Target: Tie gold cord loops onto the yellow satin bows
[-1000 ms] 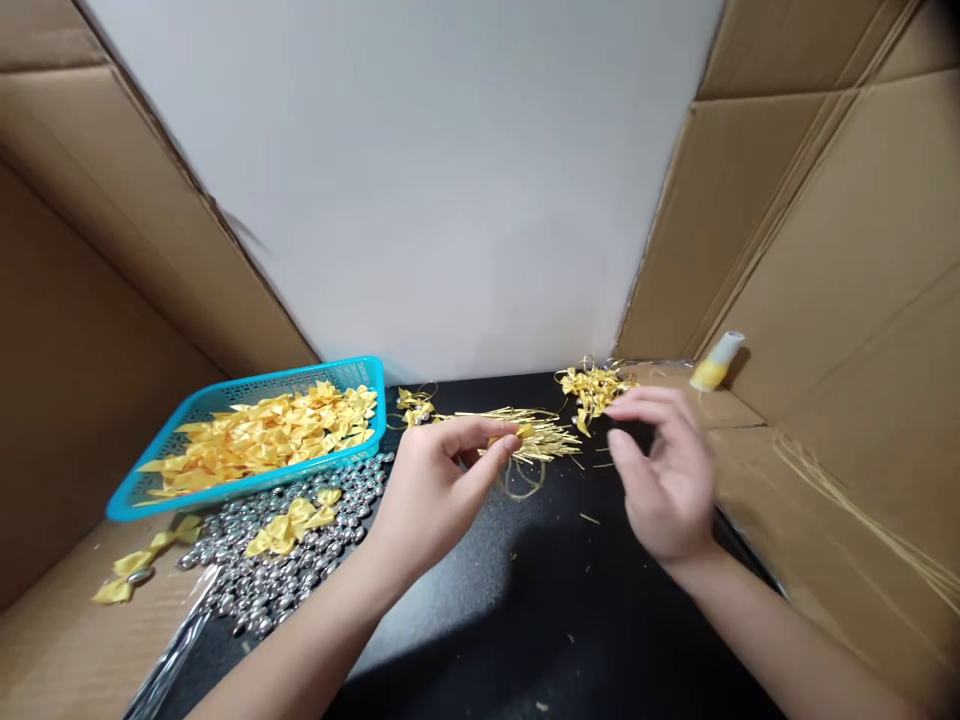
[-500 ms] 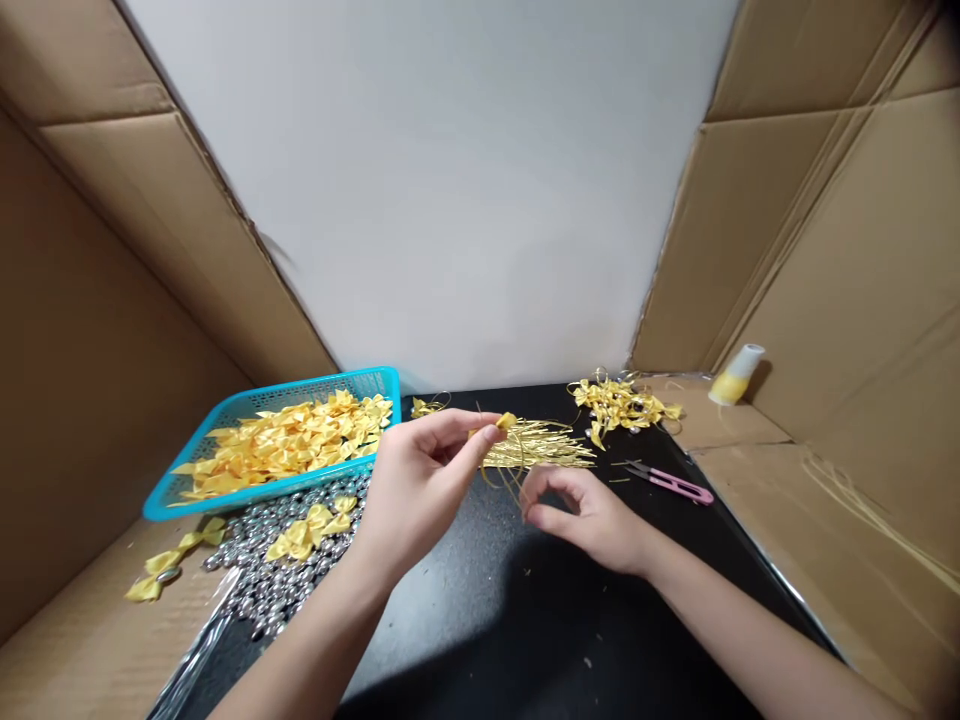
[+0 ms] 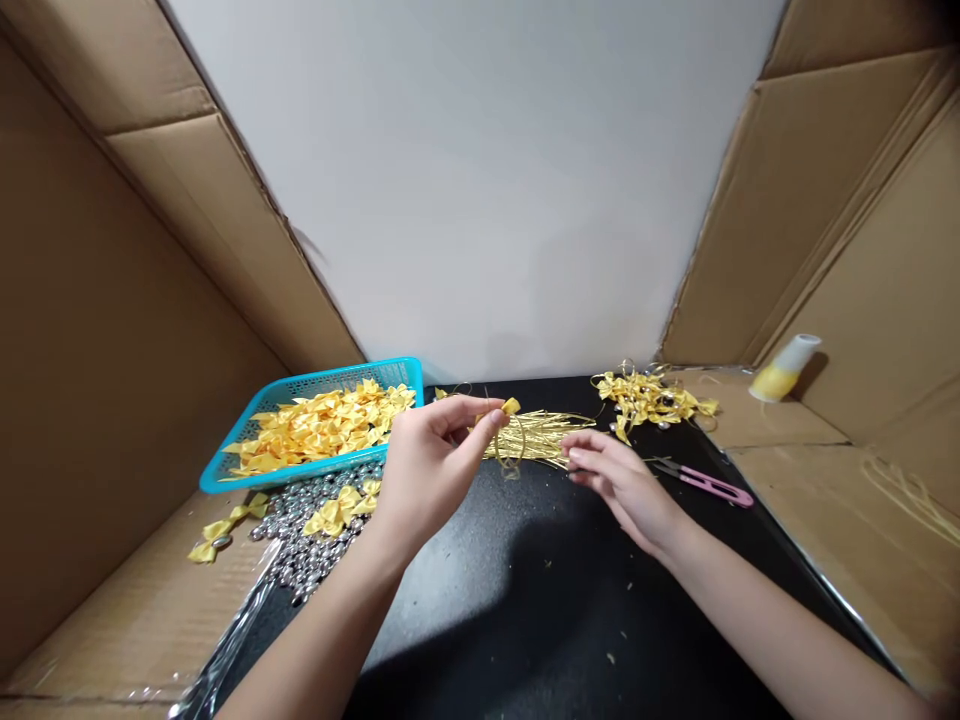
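Between the thumb and forefinger of my left hand [image 3: 429,468] a small yellow ribbon bow [image 3: 511,406] is pinched, mostly covered by the fingertips. A thin gold cord [image 3: 517,462] hangs from it in a loop. My right hand [image 3: 628,492] is empty, its fingers loosely stretched toward the near right end of a bundle of cut gold cords [image 3: 538,430]; whether they touch it I cannot tell. Right of that hand lie thread snips with a pink handle [image 3: 711,485], on the black table surface [image 3: 480,590].
A blue basket [image 3: 214,478] of yellow bows stands at the left. Silvery beads [image 3: 304,540] are spread before it, with a few bows on and beside them. Corded bows [image 3: 649,398] are heaped at the back right, near a white-and-yellow cone [image 3: 784,370]. Cardboard walls [image 3: 847,190] flank the table.
My right hand has let go of the cord's loose end, moved right and opened. The left hand still pinches the bow. The whole view has shifted slightly.
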A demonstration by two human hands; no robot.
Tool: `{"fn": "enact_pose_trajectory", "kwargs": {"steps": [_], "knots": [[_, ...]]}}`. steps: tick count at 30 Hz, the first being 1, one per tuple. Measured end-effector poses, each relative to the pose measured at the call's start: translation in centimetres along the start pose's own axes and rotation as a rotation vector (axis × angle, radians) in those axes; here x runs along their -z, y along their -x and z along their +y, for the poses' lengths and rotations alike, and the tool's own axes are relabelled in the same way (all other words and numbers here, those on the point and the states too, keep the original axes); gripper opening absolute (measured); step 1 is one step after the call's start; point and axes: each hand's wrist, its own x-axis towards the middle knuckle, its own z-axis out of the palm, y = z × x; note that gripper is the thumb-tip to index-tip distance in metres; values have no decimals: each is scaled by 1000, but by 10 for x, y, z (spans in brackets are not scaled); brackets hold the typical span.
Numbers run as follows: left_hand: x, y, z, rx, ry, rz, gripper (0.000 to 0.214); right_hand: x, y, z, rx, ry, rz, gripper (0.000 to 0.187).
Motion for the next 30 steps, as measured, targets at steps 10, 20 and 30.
{"fn": "enact_pose_trajectory", "kwargs": {"steps": [10,20,30], "knots": [[-17,9,6,74,91,-246,23,-33,42,-48,717,819,298,7],[-18,7,13,193,348,-412,27,-34,42,-42,510,880,259,5],[-22,12,9,179,434,-373,24,-32,45,-47,474,787,287,11]]}}
